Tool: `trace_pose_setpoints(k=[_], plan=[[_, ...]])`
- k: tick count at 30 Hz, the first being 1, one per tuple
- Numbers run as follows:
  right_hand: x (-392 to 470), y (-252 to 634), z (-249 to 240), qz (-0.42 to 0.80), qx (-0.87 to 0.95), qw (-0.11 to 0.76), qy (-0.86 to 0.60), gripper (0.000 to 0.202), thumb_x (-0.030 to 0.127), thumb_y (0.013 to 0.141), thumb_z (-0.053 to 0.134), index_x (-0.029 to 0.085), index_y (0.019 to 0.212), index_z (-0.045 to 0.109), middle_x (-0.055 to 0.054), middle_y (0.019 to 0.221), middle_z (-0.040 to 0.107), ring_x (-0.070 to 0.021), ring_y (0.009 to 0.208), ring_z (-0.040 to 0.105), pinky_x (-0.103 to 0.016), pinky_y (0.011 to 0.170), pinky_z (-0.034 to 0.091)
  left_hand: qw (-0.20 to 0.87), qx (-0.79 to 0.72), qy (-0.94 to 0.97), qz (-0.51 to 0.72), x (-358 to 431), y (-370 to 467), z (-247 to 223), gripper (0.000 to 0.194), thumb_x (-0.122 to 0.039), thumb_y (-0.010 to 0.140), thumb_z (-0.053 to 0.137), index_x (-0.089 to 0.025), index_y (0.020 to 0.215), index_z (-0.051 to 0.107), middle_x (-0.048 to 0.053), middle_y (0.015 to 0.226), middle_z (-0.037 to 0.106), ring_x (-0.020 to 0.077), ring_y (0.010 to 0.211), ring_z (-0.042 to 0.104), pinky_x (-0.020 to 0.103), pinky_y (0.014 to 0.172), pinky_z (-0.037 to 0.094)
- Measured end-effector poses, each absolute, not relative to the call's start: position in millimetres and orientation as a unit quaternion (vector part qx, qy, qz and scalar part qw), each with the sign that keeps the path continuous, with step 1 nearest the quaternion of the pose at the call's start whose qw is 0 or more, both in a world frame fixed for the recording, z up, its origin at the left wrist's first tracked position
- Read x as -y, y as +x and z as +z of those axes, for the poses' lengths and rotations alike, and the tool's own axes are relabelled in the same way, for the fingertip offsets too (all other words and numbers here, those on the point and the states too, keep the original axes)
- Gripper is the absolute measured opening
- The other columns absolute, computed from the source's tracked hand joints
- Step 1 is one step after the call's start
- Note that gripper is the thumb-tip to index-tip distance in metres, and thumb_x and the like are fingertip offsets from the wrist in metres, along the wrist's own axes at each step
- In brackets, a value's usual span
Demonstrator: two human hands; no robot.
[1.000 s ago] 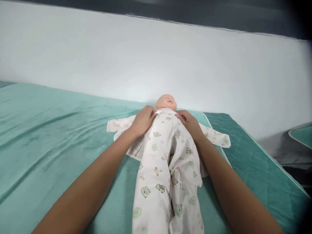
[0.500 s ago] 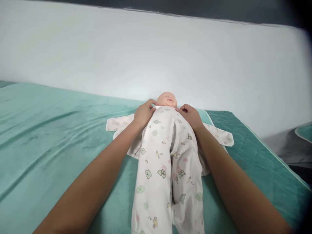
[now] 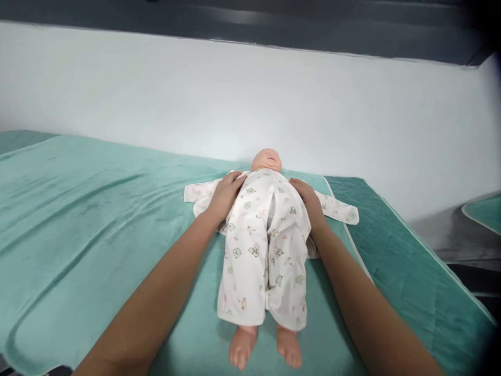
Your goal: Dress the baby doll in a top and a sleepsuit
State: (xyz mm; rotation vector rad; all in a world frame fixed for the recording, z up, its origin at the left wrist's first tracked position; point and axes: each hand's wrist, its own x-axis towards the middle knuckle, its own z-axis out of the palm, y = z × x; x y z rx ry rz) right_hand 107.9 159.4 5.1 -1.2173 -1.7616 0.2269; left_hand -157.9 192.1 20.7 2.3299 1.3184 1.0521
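Observation:
A baby doll (image 3: pixel 266 160) lies on its back, head at the wall end and bare feet (image 3: pixel 243 347) toward me. White patterned baby trousers (image 3: pixel 250 235) cover its legs and reach high up its front, and a matching top (image 3: pixel 340 210) spreads its sleeves to both sides. My left hand (image 3: pixel 226 194) rests against the left side of the trousers near the waist, fingers stretched out. On the opposite side, my right hand (image 3: pixel 308 197) lies along the trousers with its fingers extended; some of them are hidden behind the cloth.
Under the doll is a light green blanket (image 3: pixel 97 219), wrinkled on the left. A darker quilted green mattress cover (image 3: pixel 415 266) shows at the right, with its edge beyond. A white wall (image 3: pixel 250 99) rises behind the head, below a dark grey band (image 3: pixel 235 21).
Both hands have left the waistband by the doll's neck and slid down and outward to its sides, fingers loosened. The view has shifted, bringing the doll's feet and trouser hems into sight.

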Motion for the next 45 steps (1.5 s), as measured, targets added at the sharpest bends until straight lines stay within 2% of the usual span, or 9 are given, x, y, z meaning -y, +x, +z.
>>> trace_pose_setpoints(k=[6, 12, 18, 22, 26, 31, 36, 41, 45], plan=[[-117, 101, 12, 0.083, 0.709, 0.446, -0.54, 0.037, 0.026, 0.078, 0.054, 0.022, 0.113, 0.064, -0.01, 0.114, 0.065, -0.027, 0.108, 0.058, -0.04, 0.092, 0.046, 0.063, -0.468, 0.822, 0.317, -168, -169, 14, 0.046, -0.024, 0.093, 0.044, -0.022, 0.139, 0.049, 0.01, 0.15, 0.035, 0.025, 0.14, 0.028, 0.041, 0.118, 0.025], [-121, 107, 8, 0.214, 0.627, 0.418, -0.622, 0.031, 0.029, 0.075, 0.054, 0.02, 0.103, 0.064, -0.007, 0.103, 0.072, -0.0268, 0.095, 0.063, -0.039, 0.085, 0.049, 0.036, -0.52, 0.798, 0.304, -156, -168, 21, 0.028, -0.018, 0.089, 0.044, -0.02, 0.111, 0.06, 0.01, 0.119, 0.052, 0.0258, 0.113, 0.046, 0.04, 0.098, 0.042], [-125, 109, 12, 0.313, 0.602, 0.432, -0.594, 0.031, 0.029, 0.073, 0.062, 0.02, 0.101, 0.072, -0.007, 0.102, 0.076, -0.0301, 0.099, 0.065, -0.041, 0.088, 0.051, 0.229, -0.542, 0.752, 0.297, -148, -162, 31, 0.018, -0.019, 0.084, 0.045, -0.021, 0.101, 0.053, 0.006, 0.096, 0.066, 0.0215, 0.082, 0.059, 0.035, 0.075, 0.046], [-121, 105, 16, 0.424, 0.552, 0.456, -0.555, 0.034, 0.031, 0.072, 0.07, 0.022, 0.104, 0.074, -0.007, 0.099, 0.077, -0.0322, 0.096, 0.068, -0.042, 0.083, 0.055, 0.31, -0.549, 0.703, 0.328, -148, -161, 29, 0.017, -0.02, 0.081, 0.048, -0.02, 0.095, 0.058, 0.006, 0.099, 0.07, 0.0239, 0.089, 0.06, 0.037, 0.082, 0.046], [-117, 101, 16, 0.498, 0.506, 0.481, -0.514, 0.038, 0.034, 0.074, 0.072, 0.026, 0.111, 0.072, -0.007, 0.105, 0.076, -0.0326, 0.101, 0.068, -0.045, 0.082, 0.058, 0.463, -0.524, 0.613, 0.367, -146, -160, 28, 0.019, -0.028, 0.083, 0.054, -0.021, 0.099, 0.063, 0.006, 0.107, 0.071, 0.0267, 0.103, 0.061, 0.039, 0.088, 0.047], [-115, 95, 21, 0.494, 0.508, 0.511, -0.487, 0.041, 0.037, 0.076, 0.072, 0.03, 0.116, 0.07, -0.004, 0.117, 0.073, -0.0326, 0.115, 0.064, -0.047, 0.093, 0.056, 0.661, -0.459, 0.479, 0.351, -143, -158, 38, 0.04, -0.032, 0.079, 0.069, -0.023, 0.117, 0.064, 0.009, 0.11, 0.072, 0.0253, 0.094, 0.066, 0.035, 0.074, 0.054], [-112, 94, 29, 0.512, 0.497, 0.499, -0.493, 0.035, 0.037, 0.077, 0.072, 0.028, 0.111, 0.071, -0.004, 0.12, 0.072, -0.0326, 0.121, 0.061, -0.046, 0.098, 0.054, 0.721, -0.386, 0.434, 0.379, -143, -158, 44, 0.043, -0.017, 0.078, 0.07, -0.02, 0.121, 0.065, 0.01, 0.113, 0.072, 0.0219, 0.096, 0.068, 0.03, 0.078, 0.057], [-110, 97, 23, 0.526, 0.478, 0.494, -0.5, 0.031, 0.041, 0.075, 0.073, 0.028, 0.104, 0.072, -0.005, 0.118, 0.072, -0.0339, 0.118, 0.062, -0.049, 0.094, 0.056, 0.753, -0.341, 0.412, 0.384, -142, -160, 43, 0.047, -0.016, 0.082, 0.069, -0.02, 0.128, 0.061, 0.01, 0.122, 0.069, 0.0232, 0.108, 0.066, 0.034, 0.091, 0.055], [-111, 98, 19, 0.539, 0.482, 0.488, -0.49, 0.034, 0.042, 0.071, 0.077, 0.029, 0.103, 0.073, -0.006, 0.113, 0.074, -0.0348, 0.115, 0.064, -0.05, 0.091, 0.058, 0.746, -0.348, 0.416, 0.385, -142, -161, 39, 0.05, -0.015, 0.08, 0.071, -0.023, 0.128, 0.061, 0.008, 0.121, 0.07, 0.0237, 0.11, 0.065, 0.036, 0.093, 0.055]])
